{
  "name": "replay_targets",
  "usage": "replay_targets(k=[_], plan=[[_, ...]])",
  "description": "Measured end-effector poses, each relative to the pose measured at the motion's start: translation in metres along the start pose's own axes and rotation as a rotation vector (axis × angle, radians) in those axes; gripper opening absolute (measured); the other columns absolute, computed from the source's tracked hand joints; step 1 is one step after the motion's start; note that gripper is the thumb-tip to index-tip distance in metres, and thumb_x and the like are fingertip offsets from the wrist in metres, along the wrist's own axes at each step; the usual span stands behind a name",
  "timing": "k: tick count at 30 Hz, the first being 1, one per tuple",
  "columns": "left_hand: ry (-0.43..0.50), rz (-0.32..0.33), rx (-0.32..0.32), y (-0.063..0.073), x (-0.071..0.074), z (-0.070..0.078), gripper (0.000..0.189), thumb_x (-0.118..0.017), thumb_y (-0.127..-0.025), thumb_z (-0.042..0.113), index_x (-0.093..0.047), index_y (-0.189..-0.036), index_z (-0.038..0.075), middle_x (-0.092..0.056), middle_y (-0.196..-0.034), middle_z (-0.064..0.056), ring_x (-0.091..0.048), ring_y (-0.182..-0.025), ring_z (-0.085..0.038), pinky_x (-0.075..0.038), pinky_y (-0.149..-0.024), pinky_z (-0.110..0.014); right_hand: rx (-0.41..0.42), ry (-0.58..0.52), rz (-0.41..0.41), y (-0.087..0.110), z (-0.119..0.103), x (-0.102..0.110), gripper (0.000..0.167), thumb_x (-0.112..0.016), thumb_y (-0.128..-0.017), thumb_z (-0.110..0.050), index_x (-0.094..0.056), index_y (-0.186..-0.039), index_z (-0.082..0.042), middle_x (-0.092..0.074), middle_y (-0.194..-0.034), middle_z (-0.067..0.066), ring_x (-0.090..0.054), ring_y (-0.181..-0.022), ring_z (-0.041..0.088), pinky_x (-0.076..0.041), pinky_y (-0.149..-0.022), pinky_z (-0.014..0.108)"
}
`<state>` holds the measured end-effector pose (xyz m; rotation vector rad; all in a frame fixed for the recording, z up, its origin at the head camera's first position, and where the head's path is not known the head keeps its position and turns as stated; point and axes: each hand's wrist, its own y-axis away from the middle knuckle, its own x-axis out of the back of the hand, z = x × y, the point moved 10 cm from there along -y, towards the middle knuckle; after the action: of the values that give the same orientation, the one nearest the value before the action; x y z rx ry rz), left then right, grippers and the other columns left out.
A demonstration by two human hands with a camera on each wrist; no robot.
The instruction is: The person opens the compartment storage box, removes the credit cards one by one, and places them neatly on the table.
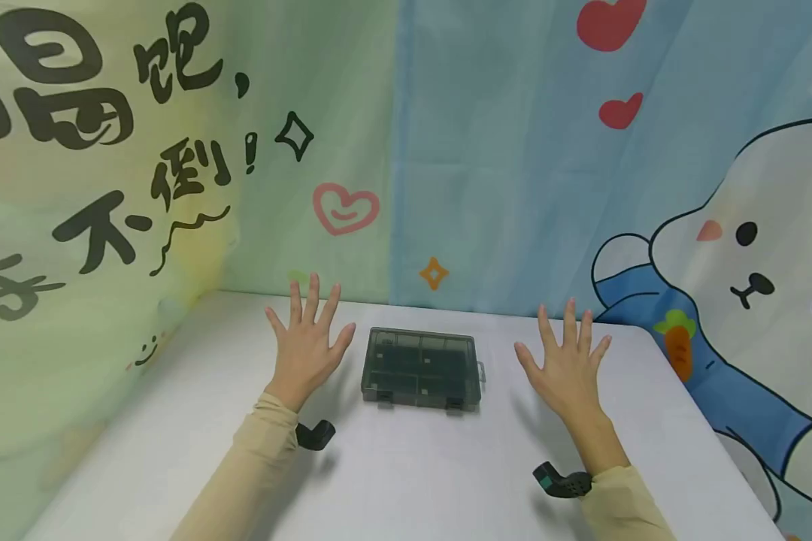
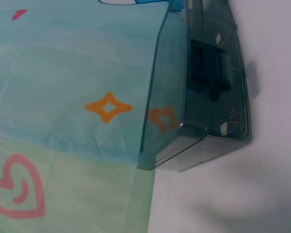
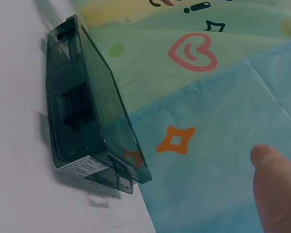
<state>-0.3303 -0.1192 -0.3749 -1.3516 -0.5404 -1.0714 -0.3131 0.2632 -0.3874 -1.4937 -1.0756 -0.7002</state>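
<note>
A dark translucent plastic storage box [image 1: 421, 368] with dividers lies on the white table, its lid down and two latches along the near side. To its left my left hand [image 1: 306, 353] is held with fingers spread, touching nothing. On the other side my right hand [image 1: 568, 368] also has its fingers spread and is apart from the box. A latch shows close up on the box [image 2: 216, 111] in the left wrist view. In the right wrist view, the box [image 3: 82, 121] has a white label and a small hanging tab on its end; my right thumb [image 3: 276, 189] shows at the right.
The white table [image 1: 406, 481] ends at a printed cloth backdrop [image 1: 487, 188] with hearts, lettering and a cartoon bear. Each wrist carries a black camera mount, the left one [image 1: 316, 435] and the right one [image 1: 562, 481].
</note>
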Motion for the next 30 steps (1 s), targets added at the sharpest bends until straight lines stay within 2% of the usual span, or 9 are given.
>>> replay_targets(k=[4, 10, 15, 18, 22, 30], plan=[[-0.004, -0.013, 0.007, 0.006, 0.004, -0.003, 0.067, -0.034, -0.095, 0.06, -0.017, -0.153, 0.029, 0.003, -0.162, -0.003, 0.013, -0.147, -0.029, 0.002, -0.103, -0.079, 0.019, 0.003, -0.013, 0.0, -0.007, 0.004, 0.076, -0.042, -0.094, -0.058, -0.019, -0.153, -0.017, 0.009, -0.16, 0.016, 0.018, -0.145, 0.038, 0.009, -0.105, 0.076], [0.003, -0.03, 0.001, -0.006, 0.008, -0.006, 0.065, -0.031, -0.096, 0.059, -0.014, -0.153, 0.031, 0.009, -0.161, 0.001, 0.01, -0.148, -0.03, 0.004, -0.105, -0.077, 0.036, 0.008, -0.063, -0.014, -0.018, 0.004, 0.076, -0.039, -0.094, -0.059, -0.018, -0.153, -0.016, 0.012, -0.16, 0.014, 0.021, -0.144, 0.036, 0.012, -0.105, 0.074], [0.021, -0.05, 0.021, -0.003, -0.004, -0.004, 0.065, -0.031, -0.096, 0.059, -0.014, -0.153, 0.031, 0.009, -0.161, 0.0, 0.013, -0.148, -0.027, 0.005, -0.106, -0.076, 0.044, 0.017, -0.081, -0.01, -0.027, 0.005, 0.076, -0.036, -0.094, -0.061, -0.012, -0.154, -0.021, 0.017, -0.159, 0.01, 0.024, -0.144, 0.034, 0.014, -0.105, 0.074], [0.025, -0.069, 0.014, -0.008, -0.013, 0.002, 0.066, -0.029, -0.097, 0.059, -0.013, -0.153, 0.03, 0.008, -0.161, -0.001, 0.016, -0.147, -0.026, 0.005, -0.106, -0.076, 0.037, 0.007, -0.066, -0.011, -0.026, 0.01, 0.076, -0.036, -0.095, -0.061, -0.009, -0.154, -0.022, 0.017, -0.159, 0.009, 0.024, -0.144, 0.034, 0.015, -0.105, 0.074], [0.008, -0.097, 0.014, -0.005, -0.02, 0.006, 0.066, -0.027, -0.096, 0.06, -0.011, -0.153, 0.031, 0.009, -0.161, -0.001, 0.015, -0.147, -0.026, 0.001, -0.106, -0.077, 0.032, 0.002, -0.049, -0.007, -0.023, 0.012, 0.076, -0.036, -0.094, -0.062, -0.009, -0.154, -0.023, 0.019, -0.159, 0.008, 0.025, -0.144, 0.033, 0.016, -0.105, 0.073], [-0.015, -0.075, 0.003, 0.0, -0.01, 0.004, 0.066, -0.031, -0.096, 0.059, -0.015, -0.153, 0.029, 0.003, -0.162, -0.003, 0.012, -0.148, -0.027, -0.001, -0.106, -0.077, 0.039, -0.002, -0.029, -0.007, -0.024, 0.015, 0.077, -0.035, -0.094, -0.063, -0.007, -0.154, -0.023, 0.021, -0.158, 0.006, 0.027, -0.143, 0.031, 0.018, -0.105, 0.072]])
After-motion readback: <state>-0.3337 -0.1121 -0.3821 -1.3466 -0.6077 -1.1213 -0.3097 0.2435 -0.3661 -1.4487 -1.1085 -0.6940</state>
